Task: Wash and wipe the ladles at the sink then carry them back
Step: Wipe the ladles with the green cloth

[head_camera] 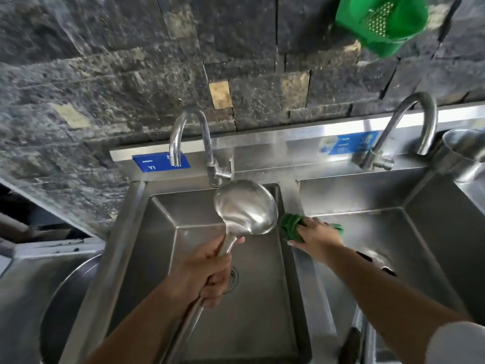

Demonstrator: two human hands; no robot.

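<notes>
**Ladle held over the basin, scrub pad just beside its bowl**

The left hand is wrapped around the handle of a steel ladle, thumb laid along the shaft near the neck. The ladle's long axis runs from the left forearm up and away to the bowl, which hangs over the left sink basin, below and just right of the tap. No water shows at the spout.

The right hand grips a bunched green scrub pad on the ridge between the two basins. The pad sits just beside the bowl's right edge, apart from it by a narrow gap, so the right hand is the nearer one to the bowl.

The bowl is smooth, rounded and shiny, its hollow facing the person; the pad looks coarse and fibrous. The likely next move is a short sweep of the pad leftward onto the bowl.
</notes>
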